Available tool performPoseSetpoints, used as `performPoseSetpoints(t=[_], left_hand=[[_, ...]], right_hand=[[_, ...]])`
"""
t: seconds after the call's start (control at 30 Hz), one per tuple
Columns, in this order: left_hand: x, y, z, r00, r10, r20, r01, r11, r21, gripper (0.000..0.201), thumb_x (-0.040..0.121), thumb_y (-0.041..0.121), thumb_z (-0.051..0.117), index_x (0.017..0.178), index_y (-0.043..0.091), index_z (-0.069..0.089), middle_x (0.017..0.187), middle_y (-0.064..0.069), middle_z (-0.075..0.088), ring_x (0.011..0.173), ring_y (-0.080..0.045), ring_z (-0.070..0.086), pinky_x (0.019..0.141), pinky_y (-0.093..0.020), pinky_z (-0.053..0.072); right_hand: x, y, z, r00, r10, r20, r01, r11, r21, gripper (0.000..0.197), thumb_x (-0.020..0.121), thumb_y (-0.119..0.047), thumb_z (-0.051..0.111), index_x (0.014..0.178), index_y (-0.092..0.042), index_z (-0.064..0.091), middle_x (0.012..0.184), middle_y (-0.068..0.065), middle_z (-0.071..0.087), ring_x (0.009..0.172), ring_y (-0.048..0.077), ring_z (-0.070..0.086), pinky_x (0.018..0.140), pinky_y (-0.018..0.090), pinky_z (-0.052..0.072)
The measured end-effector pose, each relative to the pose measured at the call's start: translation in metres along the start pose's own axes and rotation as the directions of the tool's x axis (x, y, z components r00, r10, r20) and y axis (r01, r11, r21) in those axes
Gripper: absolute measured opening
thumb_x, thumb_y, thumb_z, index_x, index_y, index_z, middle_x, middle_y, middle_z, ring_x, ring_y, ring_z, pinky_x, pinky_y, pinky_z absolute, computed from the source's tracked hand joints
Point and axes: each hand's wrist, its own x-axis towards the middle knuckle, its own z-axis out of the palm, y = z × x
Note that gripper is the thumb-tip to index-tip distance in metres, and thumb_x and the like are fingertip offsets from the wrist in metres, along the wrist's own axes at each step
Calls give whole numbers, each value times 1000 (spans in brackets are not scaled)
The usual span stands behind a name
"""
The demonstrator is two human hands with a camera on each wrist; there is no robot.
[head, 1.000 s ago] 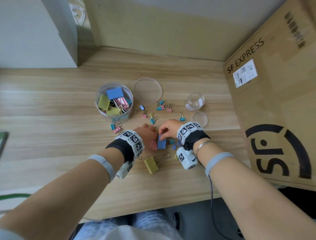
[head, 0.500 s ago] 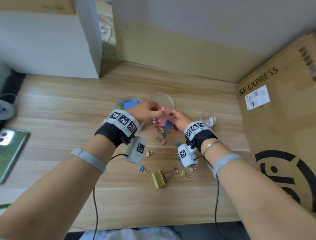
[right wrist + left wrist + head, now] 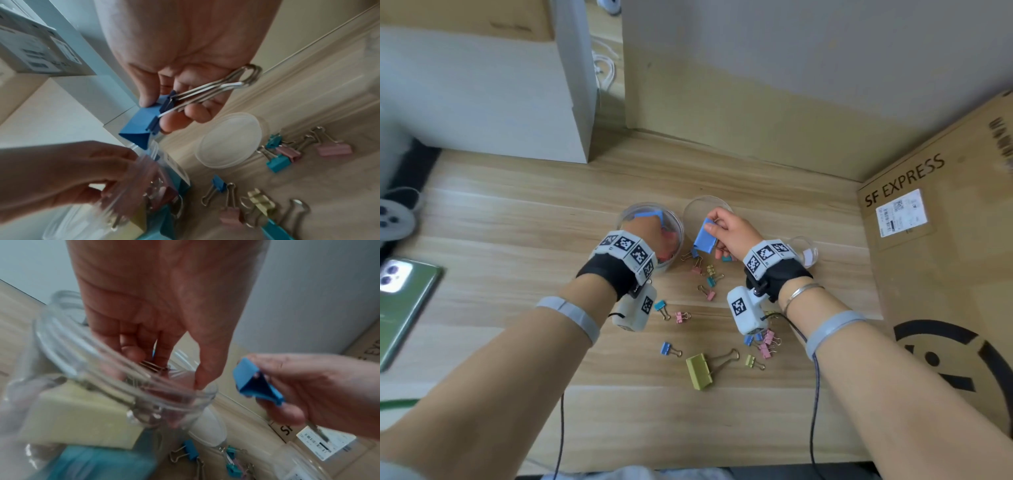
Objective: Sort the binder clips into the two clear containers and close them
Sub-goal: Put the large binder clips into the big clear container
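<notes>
My left hand (image 3: 649, 228) hangs over the big clear container (image 3: 677, 251), fingers reaching loosely into its mouth (image 3: 82, 353). A pink clip (image 3: 164, 193) lies inside under them, among yellow and blue ones. My right hand (image 3: 711, 224) pinches a large blue binder clip (image 3: 703, 240) just right of the container's rim, above the table. The right wrist view shows thumb and fingers on the blue clip (image 3: 141, 128), its wire handles against the palm. The container's clear lid (image 3: 693, 209) lies flat behind it. A small clear container (image 3: 806, 251) stands past my right wrist.
A large yellow clip (image 3: 698, 371) and several small coloured clips (image 3: 710, 275) lie scattered on the wooden table between my forearms. A cardboard box (image 3: 935, 260) walls the right side, a white box (image 3: 482, 102) the back left. A phone (image 3: 400, 301) lies far left.
Both hands lifted off the table and moved back to the big container. The left brought a pink clip into it. The right carried the blue clip up beside the rim.
</notes>
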Motion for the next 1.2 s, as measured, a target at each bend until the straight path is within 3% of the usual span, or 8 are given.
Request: performPoseSetpoints(t=[0.17, 0.27, 0.53, 0.67, 0.77, 0.83, 0.93, 1.2], left_hand=[[4, 1, -5, 987, -53, 154, 54, 998, -7, 36, 90, 31, 47, 87, 0, 66, 93, -21, 67, 94, -34, 65, 77, -35, 50], [7, -9, -19, 985, -44, 165, 71, 984, -163, 34, 93, 29, 47, 100, 2, 66, 84, -14, 65, 75, -32, 65, 61, -30, 48], [6, -49, -27, 919, -168, -357, 1, 906, -424, 26, 91, 9, 42, 106, 6, 63, 109, -19, 63, 97, -34, 59, 80, -34, 44], [4, -60, -20, 968, -156, -194, 72, 921, -384, 30, 95, 14, 42, 119, 7, 59, 120, -19, 61, 108, -34, 57, 88, -35, 43], [3, -64, -12, 986, -150, -76, 109, 913, -393, 33, 97, 21, 41, 123, 7, 56, 124, -20, 61, 112, -35, 56, 91, -37, 42], [3, -66, -9, 988, -142, -67, 104, 909, -404, 35, 98, 22, 39, 125, 7, 55, 123, -21, 61, 113, -36, 56, 91, -37, 42], [2, -68, -7, 989, -123, -84, 74, 898, -434, 35, 99, 22, 37, 124, 6, 55, 120, -22, 62, 111, -36, 56, 90, -36, 42], [5, -65, -4, 987, -141, -81, 95, 905, -414, 34, 99, 20, 33, 122, 4, 53, 118, -26, 60, 108, -38, 56, 88, -38, 43]], right_hand=[[5, -16, -2, 996, -57, -68, 66, 989, 131, 17, 96, -16, 47, 80, -20, 48, 73, 1, 58, 47, 8, 55, 46, 18, 44], [10, -28, 4, 990, -94, -105, 106, 988, 110, 24, 95, -17, 49, 74, -27, 46, 72, 3, 58, 55, 5, 54, 54, 19, 40], [24, -71, 27, 969, -182, 169, 202, 973, -110, 11, 95, -12, 47, 101, -20, 44, 108, 9, 65, 77, 17, 62, 61, 23, 52], [34, -88, 47, 878, -64, 474, 369, 721, -586, 28, 92, -10, 47, 117, -23, 44, 96, 9, 60, 65, 24, 58, 58, 38, 52], [31, -105, 58, 810, -3, 587, 529, 435, -728, 33, 94, -4, 44, 126, -13, 46, 74, -1, 45, 59, 13, 44, 50, 22, 36], [34, -111, 63, 777, 0, 629, 594, 329, -734, 32, 94, -6, 43, 125, -10, 51, 94, 8, 59, 81, 21, 56, 63, 25, 40], [41, -108, 76, 768, 62, 638, 588, 326, -740, 31, 93, -9, 45, 120, -12, 58, 118, 13, 60, 108, 32, 57, 80, 33, 43], [41, -83, 65, 842, -236, 484, 513, 628, -585, 20, 82, -16, 65, 101, -11, 66, 106, 8, 64, 98, 24, 57, 86, 35, 46]])
